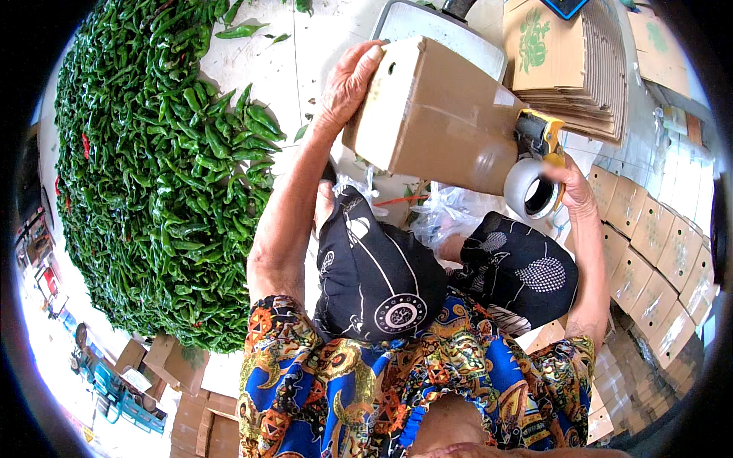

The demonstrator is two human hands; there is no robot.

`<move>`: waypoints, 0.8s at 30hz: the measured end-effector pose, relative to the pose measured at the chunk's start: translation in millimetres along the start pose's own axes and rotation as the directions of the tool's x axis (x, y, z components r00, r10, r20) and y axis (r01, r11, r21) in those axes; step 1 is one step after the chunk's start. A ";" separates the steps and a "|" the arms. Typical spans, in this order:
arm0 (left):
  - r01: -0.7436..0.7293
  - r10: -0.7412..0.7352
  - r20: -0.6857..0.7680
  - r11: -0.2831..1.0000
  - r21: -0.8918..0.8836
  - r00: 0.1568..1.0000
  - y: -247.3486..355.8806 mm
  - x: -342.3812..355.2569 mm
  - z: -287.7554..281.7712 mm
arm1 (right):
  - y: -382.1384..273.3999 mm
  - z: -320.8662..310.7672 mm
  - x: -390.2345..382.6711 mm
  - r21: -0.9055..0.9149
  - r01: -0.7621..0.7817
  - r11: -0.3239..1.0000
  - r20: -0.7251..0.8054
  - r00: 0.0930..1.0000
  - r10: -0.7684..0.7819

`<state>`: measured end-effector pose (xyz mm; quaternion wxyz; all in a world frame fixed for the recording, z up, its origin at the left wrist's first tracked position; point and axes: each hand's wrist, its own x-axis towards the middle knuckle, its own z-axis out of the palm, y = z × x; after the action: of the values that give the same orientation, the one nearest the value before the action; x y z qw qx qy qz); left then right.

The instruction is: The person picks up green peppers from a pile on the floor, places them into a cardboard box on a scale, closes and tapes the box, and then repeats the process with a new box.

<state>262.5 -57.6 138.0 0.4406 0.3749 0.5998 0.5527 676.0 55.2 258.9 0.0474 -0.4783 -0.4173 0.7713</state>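
A brown cardboard box (439, 114) is held at an angle above my knees in the upper middle. My left hand (350, 85) grips its left end, fingers at the top corner. My right hand (571, 187) holds a yellow-and-black tape dispenser (534, 130) against the box's right end. A large roll of clear tape (518, 187) sits on the dispenser. Part of my right fingers is blurred. Crumpled clear plastic (435, 214) lies under the box between my legs.
A big heap of green chilli peppers (153, 191) fills the left. Behind the box are a metal-topped platform (408, 23) and stacked flat cartons (553, 42). Rows of closed boxes (645, 267) stand at the right. More cartons (175, 359) lie at the lower left.
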 end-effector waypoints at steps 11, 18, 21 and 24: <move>0.237 -0.239 0.003 0.964 0.123 0.971 -19.6 -116.8 -52.3 | -21.4 28.1 41.7 0.085 0.020 0.996 -0.015 1.000 -0.019; 0.112 -0.246 0.013 0.485 0.867 0.969 -113.1 -177.0 -64.6 | -26.9 23.3 53.3 0.190 -0.064 0.980 -0.146 0.985 0.092; 0.184 -0.077 -0.270 0.900 0.395 0.960 -112.9 -144.0 -36.2 | -27.0 35.6 45.7 0.157 0.024 0.987 -0.036 0.999 -0.018; 0.057 -0.011 -0.250 0.982 0.179 0.968 -68.8 -112.6 -30.2 | -31.9 53.2 31.6 0.121 0.108 0.987 -0.050 0.993 -0.103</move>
<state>273.8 -180.5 82.5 0.3348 0.3319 0.7053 0.5295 607.2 58.9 269.1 0.1267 -0.4683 -0.3922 0.7816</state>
